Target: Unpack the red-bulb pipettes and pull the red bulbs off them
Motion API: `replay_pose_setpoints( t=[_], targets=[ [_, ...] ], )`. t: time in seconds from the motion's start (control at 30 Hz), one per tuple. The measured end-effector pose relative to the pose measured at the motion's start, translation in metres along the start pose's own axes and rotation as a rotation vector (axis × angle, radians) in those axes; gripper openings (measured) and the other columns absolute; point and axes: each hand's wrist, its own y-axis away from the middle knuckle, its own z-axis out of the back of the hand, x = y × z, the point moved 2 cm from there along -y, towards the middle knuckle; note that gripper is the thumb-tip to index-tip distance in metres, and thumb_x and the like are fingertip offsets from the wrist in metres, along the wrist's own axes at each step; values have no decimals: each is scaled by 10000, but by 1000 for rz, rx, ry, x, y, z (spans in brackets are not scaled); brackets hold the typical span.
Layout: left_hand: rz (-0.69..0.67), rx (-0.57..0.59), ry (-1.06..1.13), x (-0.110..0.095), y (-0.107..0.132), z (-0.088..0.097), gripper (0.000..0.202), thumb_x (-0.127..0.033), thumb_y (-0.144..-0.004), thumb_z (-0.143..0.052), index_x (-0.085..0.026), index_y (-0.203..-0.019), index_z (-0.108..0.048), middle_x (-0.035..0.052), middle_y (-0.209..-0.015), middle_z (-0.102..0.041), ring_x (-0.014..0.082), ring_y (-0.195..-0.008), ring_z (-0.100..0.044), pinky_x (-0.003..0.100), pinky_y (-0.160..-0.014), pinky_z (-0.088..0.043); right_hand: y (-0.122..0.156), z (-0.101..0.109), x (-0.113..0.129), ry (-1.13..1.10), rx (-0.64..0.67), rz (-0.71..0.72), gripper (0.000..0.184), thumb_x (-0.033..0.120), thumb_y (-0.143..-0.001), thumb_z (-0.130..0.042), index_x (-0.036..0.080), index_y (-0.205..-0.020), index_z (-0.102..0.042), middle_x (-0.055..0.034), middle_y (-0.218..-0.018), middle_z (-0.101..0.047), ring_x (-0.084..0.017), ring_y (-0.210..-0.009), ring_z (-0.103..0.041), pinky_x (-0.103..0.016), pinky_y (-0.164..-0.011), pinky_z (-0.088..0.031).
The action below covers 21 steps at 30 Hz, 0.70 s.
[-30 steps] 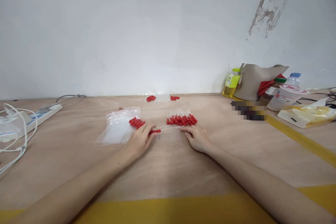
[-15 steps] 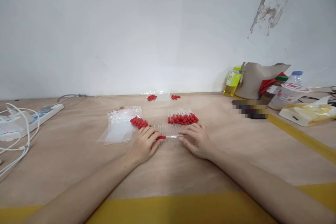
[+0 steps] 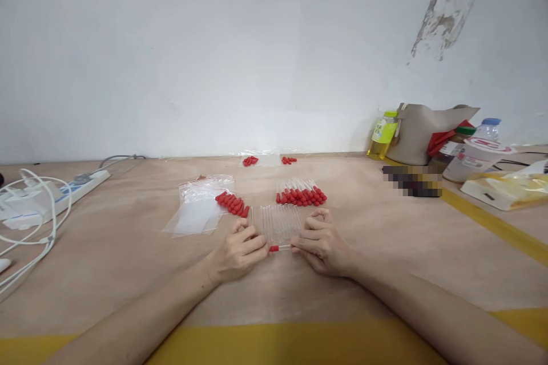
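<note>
Just in front of the row of bare glass tubes point(image 3: 277, 221) on the bench point(image 3: 128, 274), the left hand point(image 3: 240, 252) and right hand point(image 3: 322, 243) hold one capped tube point(image 3: 280, 248) between them, fingers pinched shut on either end. It lies flat, long axis running left to right, red cap point(image 3: 274, 248) pointing toward the left hand and open glass end toward the right. As I judge it, the thin glass could snap if the cap is pushed at an angle, or the tube could slip and roll back into the row and scatter it. Loose red caps point(image 3: 233, 204) lie left of the row and beyond its left end, finished capped tubes point(image 3: 301, 195) beyond its right end.
</note>
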Motion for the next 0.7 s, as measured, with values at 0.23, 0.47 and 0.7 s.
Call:
replay_pose_setpoints(
  t=[0.23,0.47,0.7],
  targets=[
    [-33,53,-13,13,2,2,191,-109,-853,-451,-272,-829,-547,-67,-753,-631,86,-617,-531,298,-596,-342,-4,5,2,-32,-12,-4,207,256,-865,-431,221,-785,-618,17,-574,-563,-126,-669,-410,-349,-833,-232],
    [-28,-1,59,24,3,14,223,-96,-852,-443,-293,-820,-543,-68,-758,-633,100,-629,-571,274,-556,-382,0,13,-2,-50,-25,-21,200,261,-852,-451,221,-753,-620,23,-560,-568,-125,-654,-412,-343,-814,-229],
    [373,-254,-17,57,23,23,188,-157,-817,-533,-258,-976,-540,7,-858,-598,126,-721,-579,280,-647,-479,9,3,-48,-26,-15,-507,266,264,-852,-395,219,-800,-652,-19,-735,-666,-142,-704,-523,-306,-743,-270]
  ],
)
